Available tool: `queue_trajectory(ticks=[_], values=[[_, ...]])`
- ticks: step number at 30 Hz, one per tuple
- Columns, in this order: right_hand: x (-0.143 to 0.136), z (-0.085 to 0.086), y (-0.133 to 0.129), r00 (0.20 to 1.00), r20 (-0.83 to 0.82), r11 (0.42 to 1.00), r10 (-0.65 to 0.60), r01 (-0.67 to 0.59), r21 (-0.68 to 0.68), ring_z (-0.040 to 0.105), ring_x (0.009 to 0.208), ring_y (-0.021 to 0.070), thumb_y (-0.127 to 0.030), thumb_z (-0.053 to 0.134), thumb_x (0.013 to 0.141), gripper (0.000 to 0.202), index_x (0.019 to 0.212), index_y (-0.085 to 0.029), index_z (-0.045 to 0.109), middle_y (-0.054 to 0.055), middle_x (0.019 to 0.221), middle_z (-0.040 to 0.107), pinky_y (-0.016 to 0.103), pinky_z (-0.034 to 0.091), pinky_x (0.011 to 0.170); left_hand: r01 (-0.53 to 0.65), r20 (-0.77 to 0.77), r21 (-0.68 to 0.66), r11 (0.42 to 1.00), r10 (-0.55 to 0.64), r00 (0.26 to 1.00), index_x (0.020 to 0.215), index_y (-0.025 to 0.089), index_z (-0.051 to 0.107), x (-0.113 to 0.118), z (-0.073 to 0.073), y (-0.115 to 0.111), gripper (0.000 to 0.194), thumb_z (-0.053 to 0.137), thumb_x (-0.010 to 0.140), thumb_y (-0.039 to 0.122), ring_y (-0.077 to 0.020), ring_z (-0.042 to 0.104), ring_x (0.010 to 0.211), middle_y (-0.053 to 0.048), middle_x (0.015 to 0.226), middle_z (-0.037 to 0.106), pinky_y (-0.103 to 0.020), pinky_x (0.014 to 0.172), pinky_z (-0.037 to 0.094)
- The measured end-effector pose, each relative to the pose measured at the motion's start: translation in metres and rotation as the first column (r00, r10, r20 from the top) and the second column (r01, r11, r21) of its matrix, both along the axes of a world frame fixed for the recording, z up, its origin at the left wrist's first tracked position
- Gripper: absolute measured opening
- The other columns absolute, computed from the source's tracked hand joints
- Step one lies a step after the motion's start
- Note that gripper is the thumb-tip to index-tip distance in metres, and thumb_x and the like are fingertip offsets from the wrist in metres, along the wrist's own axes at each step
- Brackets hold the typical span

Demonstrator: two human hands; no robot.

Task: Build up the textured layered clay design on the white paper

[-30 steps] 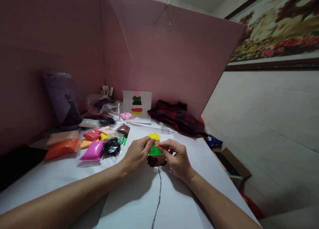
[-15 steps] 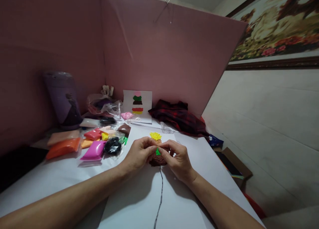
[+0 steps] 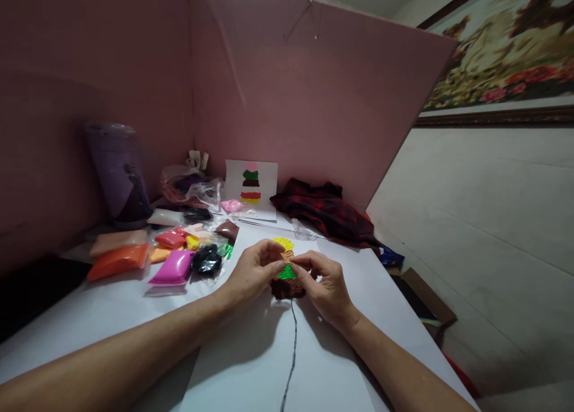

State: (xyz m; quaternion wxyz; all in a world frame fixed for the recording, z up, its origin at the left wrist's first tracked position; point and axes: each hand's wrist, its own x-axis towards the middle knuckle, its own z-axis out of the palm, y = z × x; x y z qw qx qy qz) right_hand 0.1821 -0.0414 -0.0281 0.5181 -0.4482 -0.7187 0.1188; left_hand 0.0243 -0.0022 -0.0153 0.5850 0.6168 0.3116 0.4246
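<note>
Bare hands [image 3: 253, 271], bare wrists [image 3: 348, 317], bare forearms [image 3: 147, 340].

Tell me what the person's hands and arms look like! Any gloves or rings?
The left hand and right hand are bare: no gloves, and I see no rings. The forearms narrow towards the wrists, with no sleeves, watch or bracelet showing.

The shirt [image 3: 329, 211] is dark red and black plaid, the tumbler [image 3: 119, 176] purple; the packets come in orange [image 3: 118, 262], magenta [image 3: 173, 268], black [image 3: 207, 261] and brown [image 3: 227, 229].
</note>
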Motion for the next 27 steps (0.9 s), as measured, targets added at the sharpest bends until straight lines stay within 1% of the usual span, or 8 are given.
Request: queue_trajectory(ticks=[3,6,9,11,13,18,22,27], values=[[0.0003,-0.0008,-0.0001,1.0,-0.006,1.0,0.011,-0.011,0.005,0.057,0.064,0.0132,-0.016,0.059,0.081,0.01,0.084,-0.017,0.069,0.003,0.074,0.065,0.024,0.042,0.056,0.047,-0.068,0.008,0.999,-0.046,0.997,0.078,0.012,0.055,0.0,0.0014,0.0003,0.033,0.06,0.072,0.044,-0.0068,0.043,0.049,0.002,0.063,0.054,-0.02,0.046,0.034],[0.0004,-0.001,0.0001,1.0,-0.005,1.0,0.017,-0.017,0.004,0.056,0.063,0.0134,-0.017,0.06,0.081,0.01,0.085,-0.017,0.069,0.003,0.073,0.065,0.024,0.042,0.056,0.091,-0.118,0.008,0.996,-0.09,0.989,0.069,0.012,0.054,0.0002,0.001,0.0007,0.035,0.056,0.074,0.047,-0.0063,0.039,0.046,0.004,0.054,0.048,-0.02,0.046,0.03],[0.0006,-0.0015,0.0007,1.0,-0.017,1.0,0.01,-0.01,-0.01,0.058,0.067,0.0144,-0.016,0.061,0.079,0.013,0.09,-0.017,0.068,0.004,0.08,0.067,0.024,0.043,0.056,0.061,-0.133,0.013,0.998,-0.059,0.989,0.066,0.014,0.051,-0.0004,0.0015,0.0003,0.032,0.056,0.074,0.045,-0.0059,0.033,0.042,0.007,0.047,0.042,-0.02,0.044,0.025],[0.0004,-0.0019,0.0009,0.999,-0.032,1.0,-0.006,0.005,-0.022,0.058,0.066,0.0139,-0.016,0.061,0.079,0.011,0.089,-0.017,0.067,0.004,0.08,0.068,0.024,0.042,0.055,0.033,-0.13,0.016,0.999,-0.031,0.991,0.066,0.015,0.05,-0.0011,0.0032,-0.0006,0.03,0.056,0.073,0.044,-0.006,0.033,0.042,0.007,0.048,0.043,-0.02,0.044,0.025],[0.0,-0.002,0.0006,0.999,-0.044,0.999,-0.015,0.014,-0.029,0.056,0.061,0.0126,-0.018,0.06,0.08,0.007,0.084,-0.017,0.066,0.003,0.076,0.067,0.023,0.042,0.053,0.022,-0.126,0.023,1.0,-0.019,0.992,0.066,0.016,0.05,-0.0017,0.0048,-0.0018,0.029,0.057,0.073,0.043,-0.0063,0.034,0.042,0.007,0.049,0.044,-0.02,0.044,0.026],[-0.001,-0.0003,-0.0007,0.999,-0.043,1.0,0.001,-0.002,-0.018,0.056,0.062,0.0125,-0.02,0.059,0.082,0.008,0.083,-0.017,0.066,0.002,0.075,0.066,0.023,0.041,0.054,0.079,-0.124,0.024,0.997,-0.076,0.989,0.068,0.015,0.053,-0.0005,0.0042,-0.0036,0.032,0.055,0.075,0.046,-0.0078,0.037,0.046,0.006,0.051,0.045,-0.021,0.046,0.029],[-0.0011,0.0013,-0.0012,1.0,-0.02,1.0,0.004,-0.004,-0.029,0.055,0.062,0.0126,-0.019,0.059,0.081,0.008,0.081,-0.016,0.065,0.002,0.073,0.065,0.023,0.041,0.054,0.069,-0.142,0.03,0.997,-0.064,0.988,0.069,0.015,0.054,0.0009,0.0024,-0.0032,0.027,0.06,0.07,0.042,-0.0086,0.039,0.048,0.006,0.051,0.045,-0.021,0.048,0.03],[-0.002,0.0023,-0.0022,1.0,-0.002,0.998,-0.012,0.012,-0.068,0.052,0.057,0.0116,-0.02,0.058,0.08,0.008,0.077,-0.016,0.063,0.001,0.067,0.062,0.022,0.038,0.049,0.027,-0.147,0.046,0.999,-0.02,0.989,0.069,0.015,0.054,0.0004,0.0017,-0.0022,0.022,0.06,0.069,0.036,-0.0082,0.041,0.05,0.004,0.057,0.05,-0.021,0.049,0.032]])
